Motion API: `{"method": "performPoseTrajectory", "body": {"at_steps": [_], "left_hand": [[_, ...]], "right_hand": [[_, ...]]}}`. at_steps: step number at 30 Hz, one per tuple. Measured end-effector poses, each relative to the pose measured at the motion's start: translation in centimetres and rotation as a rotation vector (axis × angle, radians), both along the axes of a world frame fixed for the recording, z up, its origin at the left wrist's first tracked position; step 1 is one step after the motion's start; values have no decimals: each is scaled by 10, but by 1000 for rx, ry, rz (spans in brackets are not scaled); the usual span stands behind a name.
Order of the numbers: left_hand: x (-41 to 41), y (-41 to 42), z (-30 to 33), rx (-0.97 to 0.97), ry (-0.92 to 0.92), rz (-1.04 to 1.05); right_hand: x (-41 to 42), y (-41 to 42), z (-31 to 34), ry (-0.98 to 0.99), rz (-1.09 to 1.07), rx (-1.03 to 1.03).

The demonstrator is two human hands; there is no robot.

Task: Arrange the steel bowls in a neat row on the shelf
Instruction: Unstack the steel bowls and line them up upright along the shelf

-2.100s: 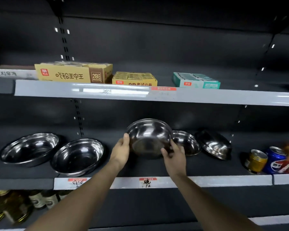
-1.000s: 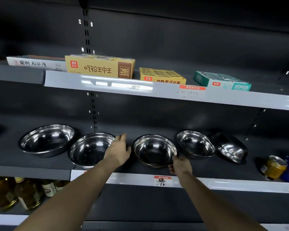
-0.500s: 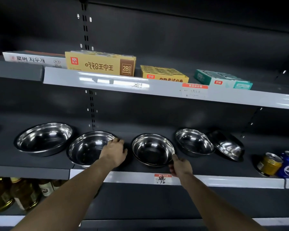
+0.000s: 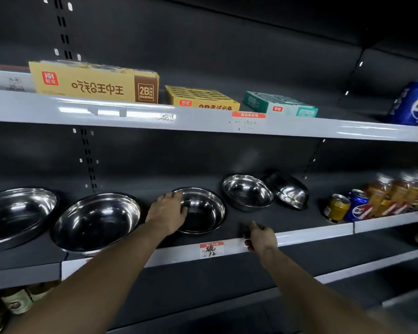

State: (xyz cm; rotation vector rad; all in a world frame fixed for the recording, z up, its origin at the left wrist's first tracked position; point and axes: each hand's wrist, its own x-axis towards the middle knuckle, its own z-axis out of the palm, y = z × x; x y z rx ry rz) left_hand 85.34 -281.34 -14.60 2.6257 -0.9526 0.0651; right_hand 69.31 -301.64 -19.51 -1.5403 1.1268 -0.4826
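Note:
Several steel bowls stand along the dark shelf [image 4: 304, 221]. Counting from the left: a large bowl [image 4: 17, 213], a second large bowl [image 4: 97, 222], a middle bowl [image 4: 205, 210], a smaller bowl [image 4: 247, 192] and a last bowl [image 4: 288, 191] tipped on its side against it. My left hand [image 4: 165, 214] holds the left rim of the middle bowl, thumb inside. My right hand [image 4: 260, 236] hovers at the shelf's front edge, right of that bowl, fingers loosely curled and holding nothing.
A gold can [image 4: 337, 208], a Pepsi can [image 4: 357, 206] and amber bottles [image 4: 396, 191] crowd the shelf's right end. The upper shelf carries a yellow box [image 4: 94, 83], two smaller boxes and a Pepsi can [image 4: 413, 104]. Bottles [image 4: 17, 300] stand below left.
The middle bowl was set down on the shelf. My left hand moved from the second bowl's rim to the middle bowl's left rim. My right hand let go and drew back to the right.

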Motion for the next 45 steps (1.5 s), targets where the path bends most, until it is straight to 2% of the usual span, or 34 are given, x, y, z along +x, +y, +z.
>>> {"method": "performPoseTrajectory", "body": {"at_steps": [8, 16, 23, 29, 35, 39, 45], "left_hand": [[-26, -71, 6, 48, -13, -130], [-53, -163, 4, 66, -22, -215], [-69, -247, -4, 65, 14, -186], [-72, -301, -9, 34, 48, -162], [-68, -344, -13, 17, 111, -110], [-69, -370, -17, -64, 234, 10], [-76, -391, -24, -178, 332, 78]], "right_hand": [[-42, -48, 2, -5, -144, 17], [-59, -126, 3, -40, -181, 41], [-54, -214, 3, -5, -131, -73], [-35, -264, 2, -122, -93, 4], [-17, -295, -3, -98, -73, 56], [-12, -306, -6, -76, -60, 125], [-10, -310, -12, -99, -101, 57]]}}
